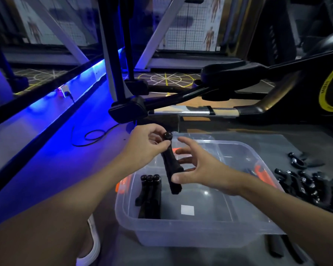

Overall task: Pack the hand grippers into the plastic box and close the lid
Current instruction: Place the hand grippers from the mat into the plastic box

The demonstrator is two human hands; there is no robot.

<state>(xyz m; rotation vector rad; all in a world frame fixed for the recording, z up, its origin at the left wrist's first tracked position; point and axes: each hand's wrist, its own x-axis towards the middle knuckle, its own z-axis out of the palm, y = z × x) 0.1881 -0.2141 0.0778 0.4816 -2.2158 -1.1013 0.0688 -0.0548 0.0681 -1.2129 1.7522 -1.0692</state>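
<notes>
Both hands hold one hand gripper over the plastic box: my left grip pinches its knob end, my right grip, spread, thumbs its handle, long axis running front to back, parallel to the packed grippers just to its left.

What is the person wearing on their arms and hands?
Nothing that shows. The left hand and right hand are bare, with no gloves, rings, watch or bracelets, and both forearms are uncovered to the picture's edge, so no sleeves appear.

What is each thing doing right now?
Clear plastic box: open, no lid on.
Black hand gripper in the hands: held above the box.
Black grippers in the box: packed at its left side.
Black grippers on the floor: unpacked.
Left hand: pinching the gripper's top.
Right hand: thumb on its handle.
</notes>
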